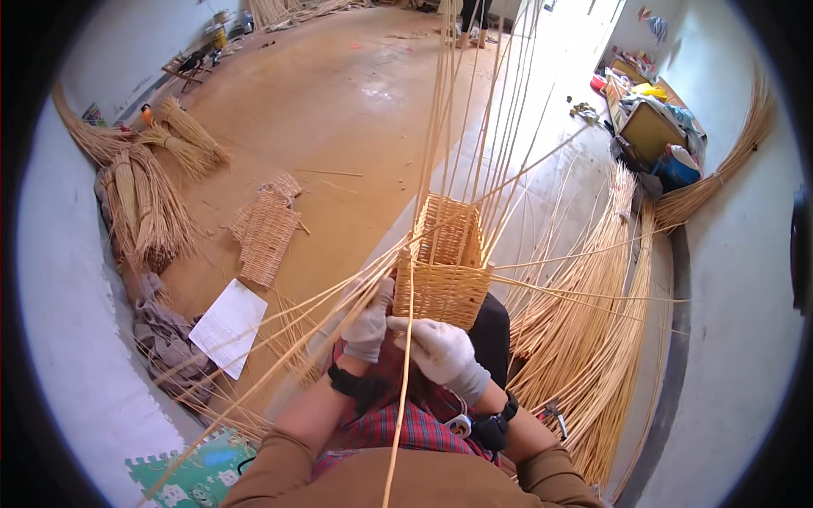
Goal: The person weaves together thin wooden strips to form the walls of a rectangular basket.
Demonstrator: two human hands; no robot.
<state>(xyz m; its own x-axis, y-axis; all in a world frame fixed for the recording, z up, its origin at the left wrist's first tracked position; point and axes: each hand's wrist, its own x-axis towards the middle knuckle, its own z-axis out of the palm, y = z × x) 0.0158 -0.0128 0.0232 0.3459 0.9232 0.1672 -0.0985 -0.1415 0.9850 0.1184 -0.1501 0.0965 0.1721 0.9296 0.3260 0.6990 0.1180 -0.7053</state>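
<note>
A half-woven wicker basket [446, 292] rests upright before my lap, with long loose rods standing from its far sides and fanning out left and right. My left hand [369, 323], in a white work glove, is closed at the basket's left corner; rods pass over it and its fingertips are partly hidden. Just below the near wall is my right hand [440, 349], gloved too, its thumb and fingers pinched together at a single wicker rod [404, 398]. That rod runs from the basket's near left corner down toward my chest.
Bundles of rods [584, 296] lie along the right wall; more bundles [140, 203] lean at the left. Woven panels [268, 233] and a white paper sheet [229, 328] are on the floor. Cluttered goods [652, 127] stand at the far right. Another person's legs [474, 21] show far off.
</note>
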